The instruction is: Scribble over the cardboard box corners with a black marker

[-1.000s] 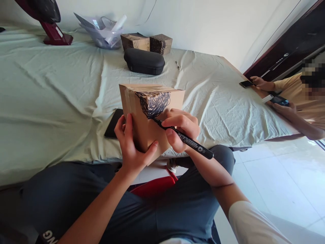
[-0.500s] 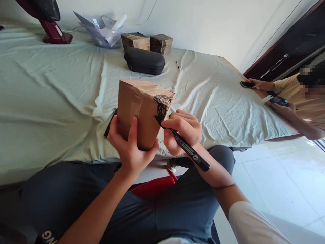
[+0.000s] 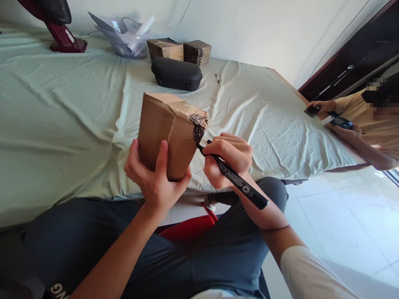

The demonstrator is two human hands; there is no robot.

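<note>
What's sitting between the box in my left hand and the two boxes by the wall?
A black case, on the cloth beyond the held box, seen in the head view.

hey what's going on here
The left hand holds a box, and the right hand holds a marker, its tip close to a black scribble near the box's corner; whether it touches is hard to tell. A black case lies on the cloth behind.
</note>
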